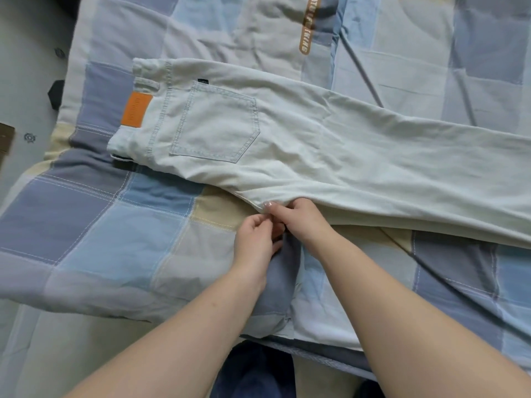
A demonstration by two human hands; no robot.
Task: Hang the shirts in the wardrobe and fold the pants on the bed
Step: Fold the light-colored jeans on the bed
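1. Head view: you are working with both hands at the near edge of the pants (316, 145). Your left hand (255, 237) is curling its fingers, apparently pinching at the crotch point; your right hand (298, 216) is pinching the seam there.
2. The pants are lying on the bed (100, 225), legs stacked, waistband (143, 110) left, legs running right.
3. The fabric is looking soft, limp and fairly light, so it is likely sagging wherever unsupported; take hold at the waistband and the hems.
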